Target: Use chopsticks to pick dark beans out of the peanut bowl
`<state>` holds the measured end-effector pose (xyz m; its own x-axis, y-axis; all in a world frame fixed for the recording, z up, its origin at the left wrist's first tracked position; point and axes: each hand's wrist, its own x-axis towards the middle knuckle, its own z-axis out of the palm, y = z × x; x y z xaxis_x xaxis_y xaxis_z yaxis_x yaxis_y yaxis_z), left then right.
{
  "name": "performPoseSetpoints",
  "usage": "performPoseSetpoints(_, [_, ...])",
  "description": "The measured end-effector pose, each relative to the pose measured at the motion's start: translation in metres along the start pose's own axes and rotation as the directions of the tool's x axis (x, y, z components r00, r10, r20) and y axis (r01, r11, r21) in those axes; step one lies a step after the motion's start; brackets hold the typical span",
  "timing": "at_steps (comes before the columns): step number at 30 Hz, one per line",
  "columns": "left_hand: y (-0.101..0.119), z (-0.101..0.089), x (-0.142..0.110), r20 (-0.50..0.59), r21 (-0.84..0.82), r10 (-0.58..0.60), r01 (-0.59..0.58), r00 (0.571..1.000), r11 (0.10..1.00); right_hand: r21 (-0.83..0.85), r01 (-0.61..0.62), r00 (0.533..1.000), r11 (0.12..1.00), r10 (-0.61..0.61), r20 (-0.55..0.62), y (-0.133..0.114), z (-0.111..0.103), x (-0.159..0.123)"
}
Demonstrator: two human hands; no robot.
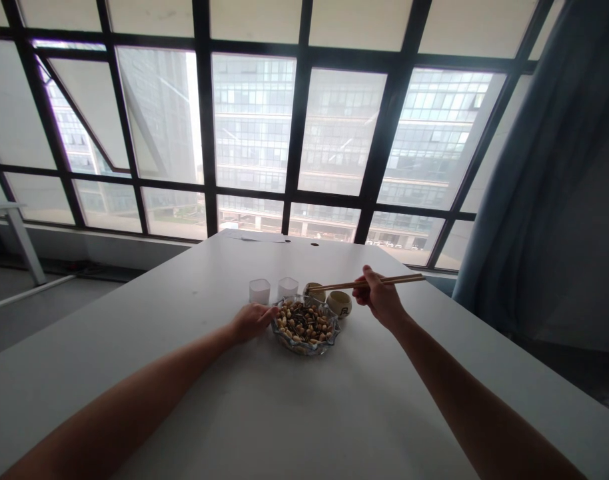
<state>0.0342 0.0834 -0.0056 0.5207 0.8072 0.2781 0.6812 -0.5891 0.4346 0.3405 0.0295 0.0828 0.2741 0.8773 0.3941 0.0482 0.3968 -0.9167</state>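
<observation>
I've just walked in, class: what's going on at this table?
The left hand steadies the rim of a glass bowl of mixed nuts and seeds. The right hand holds chopsticks, their tips over the farther of two small cups. Two whitish cups stand beyond the bowl.

Wooden chopsticks (407,279) tilt slightly near the nut-filled glass bowl (310,349).

Black-framed windows (252,123), pale daylight, blue curtain (539,173), white table (184,373), hazy buildings outside, probably offices.
</observation>
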Motion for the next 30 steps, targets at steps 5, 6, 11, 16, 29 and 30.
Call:
performPoseSetpoints(5, [-0.001, 0.0, 0.0, -0.007, -0.005, -0.006, 0.006, 1.0, 1.0, -0.339, 0.408, 0.911, 0.848, -0.355, 0.207, -0.02, 0.007, -0.023])
performPoseSetpoints(6, [-0.001, 0.0, 0.0, -0.008, -0.006, -0.006, 0.006, 1.0, 1.0, -0.376, 0.486, 0.871, 0.789, -0.402, 0.284, -0.023, 0.007, -0.027])
performPoseSetpoints(11, [0.0, 0.0, 0.0, -0.012, -0.004, -0.016, 0.016, 1.0, 1.0, -0.44, 0.657, 0.75, 0.612, -0.472, 0.463, -0.03, 0.008, -0.032])
performPoseSetpoints(16, [0.0, 0.0, 0.0, -0.007, -0.014, -0.002, 0.002, 1.0, 1.0, -0.443, 0.608, 0.789, 0.658, -0.438, 0.431, -0.029, 0.006, -0.03])
performPoseSetpoints(29, [0.011, -0.002, -0.006, -0.232, 0.154, -0.034, 0.071, 0.972, 0.986, -0.441, 0.551, 0.828, 0.708, -0.398, 0.396, -0.026, 0.006, -0.03])
performPoseSetpoints(30, [0.011, -0.002, -0.006, -0.284, 0.168, -0.045, 0.096, 0.958, 0.981, -0.443, 0.556, 0.825, 0.703, -0.401, 0.399, -0.026, 0.006, -0.03])
